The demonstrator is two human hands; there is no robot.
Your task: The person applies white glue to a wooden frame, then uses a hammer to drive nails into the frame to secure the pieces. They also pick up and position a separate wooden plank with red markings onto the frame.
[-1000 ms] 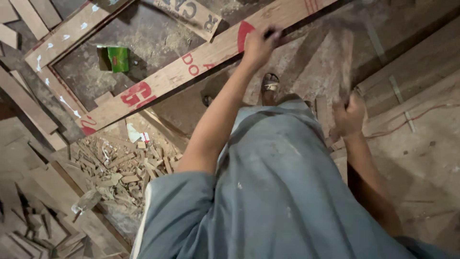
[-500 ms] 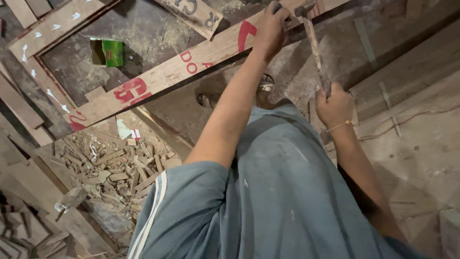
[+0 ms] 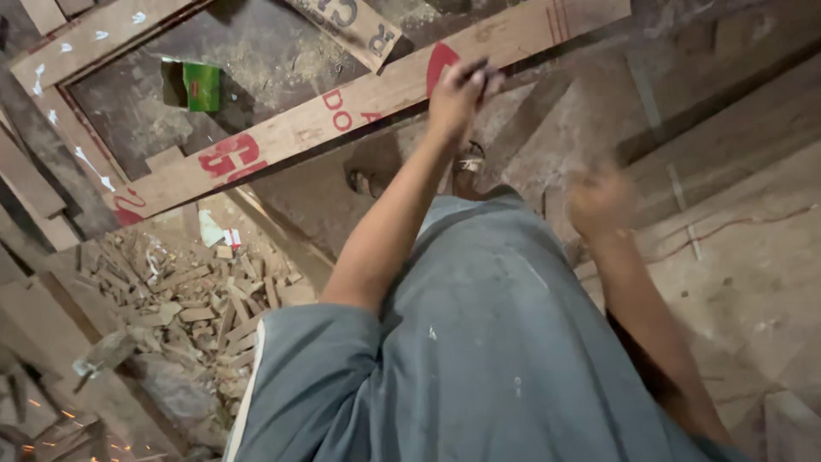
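Left hand [image 3: 457, 85] is closed on a small dark thing, pressed at the near edge of the frame rail [image 3: 359, 111]. Right hand [image 3: 601, 201] is blurred, grip unreadable, over bare floor [image 3: 753, 282]. Scrap pile [image 3: 184, 295] crowds the left.

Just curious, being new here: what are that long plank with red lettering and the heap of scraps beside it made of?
Plank: apparently raw, unfinished wood, pale with visible grain and red painted markings; the left hand rests on it. Scrap heap: seemingly bare wood offcuts, same pale tone, rough-cut edges.
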